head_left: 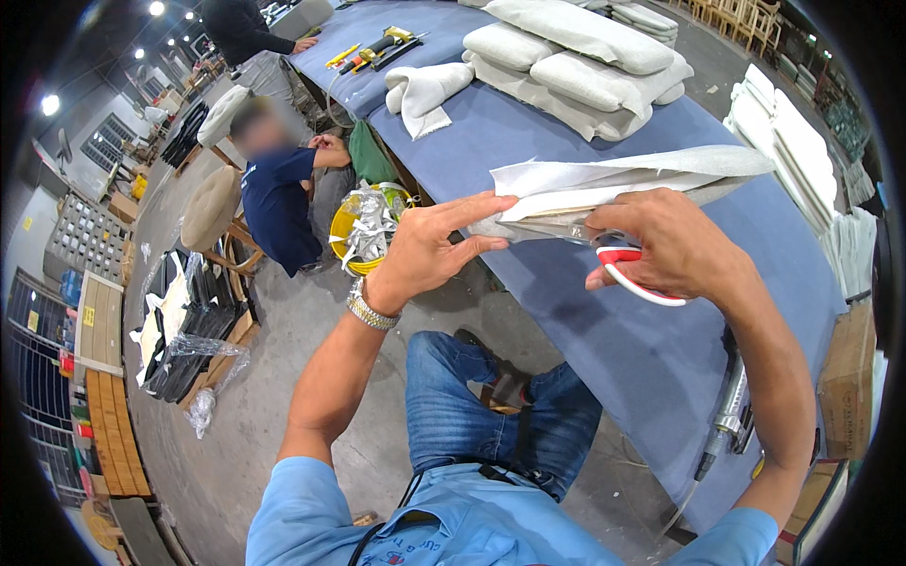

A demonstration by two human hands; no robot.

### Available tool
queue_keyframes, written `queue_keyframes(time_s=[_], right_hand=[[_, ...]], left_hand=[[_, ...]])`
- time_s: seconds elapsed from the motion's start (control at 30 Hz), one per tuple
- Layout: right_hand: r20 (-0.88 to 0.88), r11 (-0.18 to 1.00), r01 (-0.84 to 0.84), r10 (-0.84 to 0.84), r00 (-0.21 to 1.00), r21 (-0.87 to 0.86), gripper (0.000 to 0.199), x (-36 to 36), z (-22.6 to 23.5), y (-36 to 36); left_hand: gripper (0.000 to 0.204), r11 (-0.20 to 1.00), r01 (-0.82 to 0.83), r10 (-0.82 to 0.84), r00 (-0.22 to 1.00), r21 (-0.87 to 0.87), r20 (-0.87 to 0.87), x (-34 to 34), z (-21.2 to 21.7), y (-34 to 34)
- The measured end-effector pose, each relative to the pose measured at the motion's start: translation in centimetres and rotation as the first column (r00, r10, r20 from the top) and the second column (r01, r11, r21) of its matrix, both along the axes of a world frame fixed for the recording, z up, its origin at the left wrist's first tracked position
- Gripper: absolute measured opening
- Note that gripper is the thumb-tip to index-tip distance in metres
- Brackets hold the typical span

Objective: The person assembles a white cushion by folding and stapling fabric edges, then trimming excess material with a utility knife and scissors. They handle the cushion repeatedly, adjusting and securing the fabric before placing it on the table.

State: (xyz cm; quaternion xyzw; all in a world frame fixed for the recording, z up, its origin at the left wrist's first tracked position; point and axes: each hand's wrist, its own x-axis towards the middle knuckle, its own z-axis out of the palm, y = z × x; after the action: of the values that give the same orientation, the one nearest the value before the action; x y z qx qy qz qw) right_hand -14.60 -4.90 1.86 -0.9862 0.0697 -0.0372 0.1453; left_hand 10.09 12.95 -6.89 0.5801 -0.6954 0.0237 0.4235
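Note:
Over the blue-covered table, a long cushion-like piece in light grey fabric (661,170) lies with its open edge toward me and a white layer showing inside. My left hand (439,241) pinches the left end of this fabric between thumb and fingers. My right hand (675,241) is closed around scissors (630,269) with red and white handles. Their blades point left along the fabric's near edge and are partly hidden by the cloth, so I cannot tell whether they touch it.
Grey padded pieces (576,66) are stacked at the table's (604,349) far side. A pneumatic tool (727,415) lies near its right edge; hand tools (377,49) lie far left. A crouching person (278,203) works beside a yellow bucket of scraps (340,226). Another person (236,33) stands beyond.

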Motion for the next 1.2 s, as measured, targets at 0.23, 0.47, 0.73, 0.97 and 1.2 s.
queue_keyframes(time_s=[0.23,0.47,0.73,0.97,1.2], right_hand=[[0.017,0.999,-0.042,0.042,0.999,0.000,0.046,0.2,-0.5,-0.4],[0.031,0.998,-0.060,0.059,0.998,0.028,0.047,-0.2,-1.0,-0.9],[0.113,0.983,0.181,-0.179,0.977,-0.013,0.056,-7.4,0.2,-1.3],[0.044,0.842,0.522,-0.522,0.852,-0.138,0.054,-24.5,-4.2,-6.9],[-0.034,0.611,0.739,-0.776,0.629,-0.284,0.052,-30.2,-7.6,-10.2]], left_hand=[[0.049,0.997,-0.006,0.008,1.000,0.070,-0.027,0.0,0.1,0.3],[0.049,0.997,0.005,-0.002,0.999,0.077,-0.034,-0.1,0.3,0.3],[0.066,0.996,-0.045,0.055,0.989,0.071,-0.138,-0.4,0.7,0.6],[0.066,1.000,0.004,-0.008,0.991,-0.026,-0.134,0.8,-0.4,-0.5],[0.050,0.975,0.216,-0.213,0.976,0.060,-0.053,3.4,1.1,-2.7]])
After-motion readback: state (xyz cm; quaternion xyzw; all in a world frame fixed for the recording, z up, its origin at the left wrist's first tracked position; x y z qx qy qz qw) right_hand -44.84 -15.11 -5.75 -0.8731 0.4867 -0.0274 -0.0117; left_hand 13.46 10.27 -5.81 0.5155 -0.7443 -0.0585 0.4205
